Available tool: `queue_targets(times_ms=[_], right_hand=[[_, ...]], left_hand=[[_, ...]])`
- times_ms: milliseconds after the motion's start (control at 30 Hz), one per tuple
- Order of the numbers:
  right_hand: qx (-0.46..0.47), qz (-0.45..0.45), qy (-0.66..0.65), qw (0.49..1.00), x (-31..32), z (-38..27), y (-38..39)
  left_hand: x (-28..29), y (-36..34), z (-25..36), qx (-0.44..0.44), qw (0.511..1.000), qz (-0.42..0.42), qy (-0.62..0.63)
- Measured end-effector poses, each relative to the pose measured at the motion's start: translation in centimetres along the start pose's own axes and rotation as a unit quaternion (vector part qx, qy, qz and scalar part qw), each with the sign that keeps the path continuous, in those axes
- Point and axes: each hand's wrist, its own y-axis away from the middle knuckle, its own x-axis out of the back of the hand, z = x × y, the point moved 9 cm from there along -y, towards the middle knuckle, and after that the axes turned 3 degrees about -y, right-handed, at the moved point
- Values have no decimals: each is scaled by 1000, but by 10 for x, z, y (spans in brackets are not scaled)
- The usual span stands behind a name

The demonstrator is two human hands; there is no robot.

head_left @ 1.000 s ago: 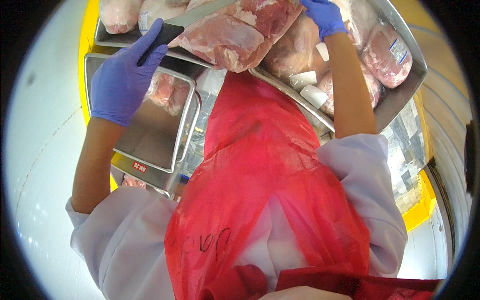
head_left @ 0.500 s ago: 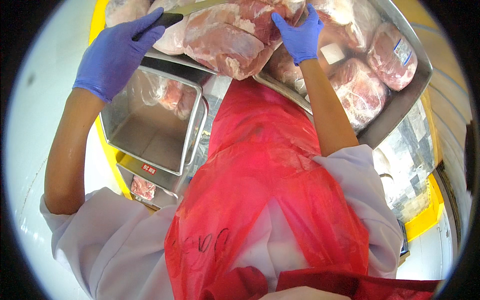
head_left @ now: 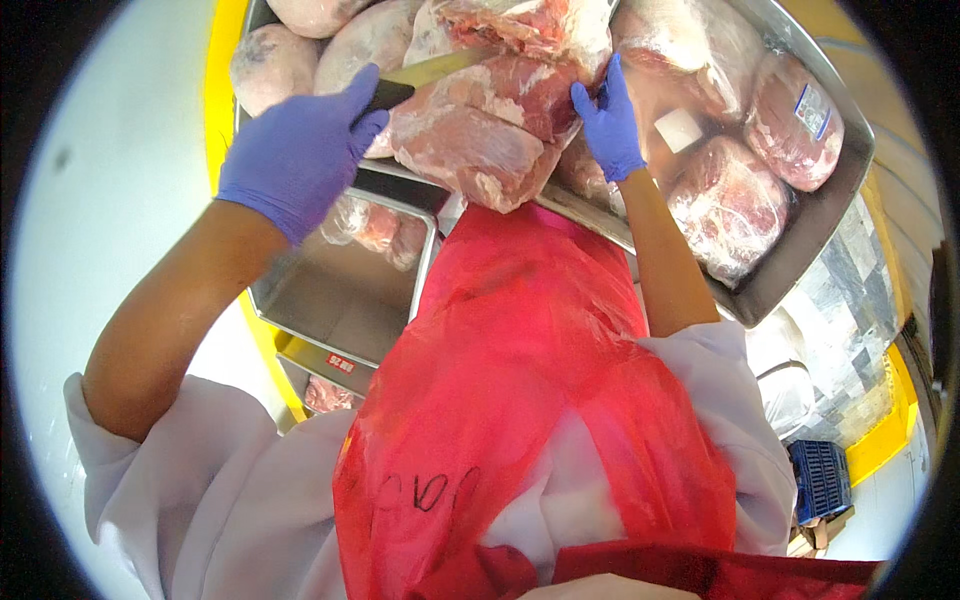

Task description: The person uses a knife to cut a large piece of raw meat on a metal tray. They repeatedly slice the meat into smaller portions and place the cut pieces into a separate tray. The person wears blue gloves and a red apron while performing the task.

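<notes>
In my gloved left hand I grip the black handle of a knife, whose blade lies across the raw meat at the top middle. My right hand, also in a blue glove, is against the right side of the large meat piece, thumb and fingers apart. Behind this piece sits more meat with a ragged red surface; pale wrapped pieces lie to the left.
A steel tray on the right holds several wrapped pieces. A smaller steel bin at lower left holds bagged meat. A blue crate sits low right beside a yellow edge. My red apron fills the lower middle.
My right hand has moved down and left from higher on the meat. My left hand, still holding the knife, now appears lower, as do the trays and meat in the shifted view.
</notes>
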Motion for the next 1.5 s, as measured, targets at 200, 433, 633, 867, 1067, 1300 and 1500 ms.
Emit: queue_targets(times_ms=[200,433,633,867,1067,1300,1500], right_hand=[[17,27,55,998,-12,-7,0],[104,142,135,975,-31,-36,2],[121,161,151,968,-27,-29,4],[159,193,200,947,-21,-15,0],[50,153,0,987,-33,-32,3],[203,223,233,925,-24,-36,0],[192,257,120,939,-21,-15,1]], left_hand=[[-67,16,-1,37,992,34,116],[-112,33,5,81,951,169,245],[-138,35,9,75,931,263,241],[-164,21,-5,40,925,311,215],[-191,13,-10,73,914,285,278],[-219,-2,-14,50,902,324,282],[-242,-15,-12,40,911,260,318]])
